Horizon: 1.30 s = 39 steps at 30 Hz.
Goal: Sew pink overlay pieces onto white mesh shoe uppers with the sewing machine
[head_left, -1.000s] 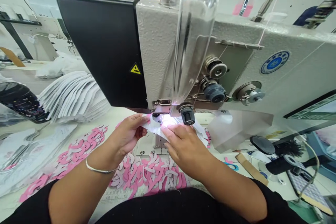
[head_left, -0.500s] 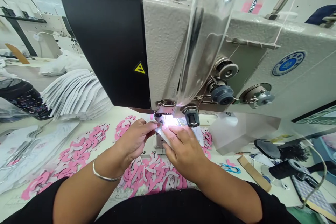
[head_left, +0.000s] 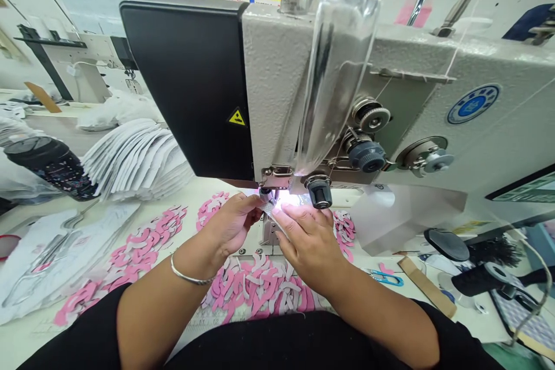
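Observation:
My left hand [head_left: 232,222] is closed, thumb and forefinger pinching the edge of a textured white fabric piece [head_left: 269,212] just under the lit needle area of a sewing machine [head_left: 273,87]. On the other side, my right hand [head_left: 310,240] bends over the same piece, its fingers close together and holding it against the machine bed. Part of the fabric is hidden beneath those fingers, and the bright lamp washes out the stitching point. Many curved pink and pale cut pieces [head_left: 260,289] lie in a heap in front of the bed, below both hands.
More pink pieces [head_left: 147,240] spread to the left. Beyond them are a fanned stack of white sheets [head_left: 136,156] and a dark patterned bottle [head_left: 50,165]. To the right lie blue thread snips [head_left: 385,277], a brown strip [head_left: 427,286] and a black cylinder [head_left: 477,279].
The camera view has tilted up slightly, so more of the wall banner shows. Both hands stay at the needle area, with the fabric piece shifted only a little.

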Each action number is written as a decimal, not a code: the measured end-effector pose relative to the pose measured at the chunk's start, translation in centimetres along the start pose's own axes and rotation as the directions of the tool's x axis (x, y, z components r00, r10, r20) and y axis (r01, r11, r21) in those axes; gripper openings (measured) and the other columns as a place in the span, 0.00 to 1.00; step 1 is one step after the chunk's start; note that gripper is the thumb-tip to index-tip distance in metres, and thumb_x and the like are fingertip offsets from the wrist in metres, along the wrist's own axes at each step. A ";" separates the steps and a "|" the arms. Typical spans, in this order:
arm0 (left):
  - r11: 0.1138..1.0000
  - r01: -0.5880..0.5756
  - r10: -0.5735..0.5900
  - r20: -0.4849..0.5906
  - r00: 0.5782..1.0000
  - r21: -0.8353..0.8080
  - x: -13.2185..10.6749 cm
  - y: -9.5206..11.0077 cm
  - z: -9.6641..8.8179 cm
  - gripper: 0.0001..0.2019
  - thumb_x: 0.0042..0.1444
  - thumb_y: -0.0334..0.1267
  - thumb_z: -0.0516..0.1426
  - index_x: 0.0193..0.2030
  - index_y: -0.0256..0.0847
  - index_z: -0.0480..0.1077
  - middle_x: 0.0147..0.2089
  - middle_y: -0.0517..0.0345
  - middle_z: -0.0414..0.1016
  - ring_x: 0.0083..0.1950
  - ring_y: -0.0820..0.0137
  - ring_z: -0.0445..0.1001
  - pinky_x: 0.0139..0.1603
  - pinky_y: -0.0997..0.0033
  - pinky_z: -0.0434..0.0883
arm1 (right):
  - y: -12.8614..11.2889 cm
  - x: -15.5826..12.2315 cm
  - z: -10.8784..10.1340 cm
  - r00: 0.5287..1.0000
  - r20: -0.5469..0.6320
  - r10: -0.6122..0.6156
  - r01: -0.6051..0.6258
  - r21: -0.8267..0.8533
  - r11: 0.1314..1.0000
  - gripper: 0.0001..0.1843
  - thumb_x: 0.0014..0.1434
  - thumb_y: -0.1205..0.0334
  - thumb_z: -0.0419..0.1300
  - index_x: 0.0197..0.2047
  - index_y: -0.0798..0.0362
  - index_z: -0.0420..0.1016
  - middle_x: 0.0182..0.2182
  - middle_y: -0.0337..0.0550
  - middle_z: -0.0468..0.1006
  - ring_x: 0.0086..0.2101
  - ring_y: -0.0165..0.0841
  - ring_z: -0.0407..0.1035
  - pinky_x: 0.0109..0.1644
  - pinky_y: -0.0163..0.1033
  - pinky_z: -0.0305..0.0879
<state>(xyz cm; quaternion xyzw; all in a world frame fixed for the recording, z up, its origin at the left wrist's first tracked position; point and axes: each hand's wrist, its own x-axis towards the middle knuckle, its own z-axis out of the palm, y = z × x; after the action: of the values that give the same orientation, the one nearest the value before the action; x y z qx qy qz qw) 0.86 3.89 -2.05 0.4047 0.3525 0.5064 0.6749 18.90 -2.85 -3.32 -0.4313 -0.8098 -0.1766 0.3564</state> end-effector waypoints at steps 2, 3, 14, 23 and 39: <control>1.000 -0.001 0.000 -0.034 0.999 -0.019 0.1 0.0 -0.2 0.06 0.48 0.36 0.67 0.30 0.38 0.76 0.28 0.60 0.72 0.29 0.74 0.66 0.32 0.72 0.64 | 0.0 0.0 -0.1 1.000 0.000 -0.008 0.008 0.006 1.000 0.19 0.68 0.60 0.57 0.61 0.48 0.70 0.53 0.43 0.78 0.50 0.39 0.68 0.64 0.51 0.52; 1.000 -0.003 0.001 -0.065 0.998 -0.028 0.1 0.0 -0.4 0.06 0.48 0.36 0.66 0.29 0.38 0.75 0.27 0.61 0.72 0.28 0.74 0.66 0.31 0.72 0.64 | 0.0 0.1 -0.1 1.000 -0.005 -0.010 0.010 0.007 1.000 0.19 0.68 0.60 0.57 0.61 0.48 0.70 0.53 0.42 0.78 0.51 0.39 0.68 0.65 0.51 0.51; 0.997 -0.073 0.077 -0.222 0.972 0.027 -1.9 1.5 -0.8 0.10 0.45 0.35 0.67 0.23 0.39 0.70 0.22 0.64 0.66 0.26 0.76 0.63 0.29 0.75 0.64 | 1.2 0.3 0.3 0.996 -0.074 0.040 -0.032 0.116 0.993 0.16 0.63 0.72 0.55 0.52 0.49 0.73 0.48 0.43 0.81 0.51 0.38 0.72 0.67 0.52 0.53; 0.943 0.292 -0.326 0.273 0.905 0.158 -8.5 -0.1 -3.3 0.24 0.58 0.55 0.60 0.52 0.37 0.77 0.50 0.44 0.78 0.51 0.58 0.75 0.52 0.61 0.72 | 4.0 0.3 -0.8 0.993 -0.026 0.119 -0.070 0.681 0.729 0.12 0.56 0.75 0.54 0.31 0.46 0.69 0.35 0.33 0.81 0.44 0.35 0.76 0.63 0.57 0.61; 0.961 0.234 -0.267 0.275 0.924 0.149 -8.5 -0.8 -4.1 0.15 0.53 0.38 0.67 0.47 0.36 0.75 0.40 0.50 0.79 0.36 0.68 0.77 0.37 0.72 0.73 | 3.4 0.6 -1.7 0.973 0.219 0.073 -0.112 0.173 0.979 0.18 0.66 0.61 0.56 0.59 0.44 0.70 0.59 0.46 0.72 0.56 0.43 0.68 0.59 0.52 0.61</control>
<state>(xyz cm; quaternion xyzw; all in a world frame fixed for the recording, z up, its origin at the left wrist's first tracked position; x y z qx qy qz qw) -4.53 -3.67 -3.97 0.4641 0.3259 0.3297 0.7548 22.21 -1.57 -1.81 -0.4502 -0.8350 -0.0373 0.3143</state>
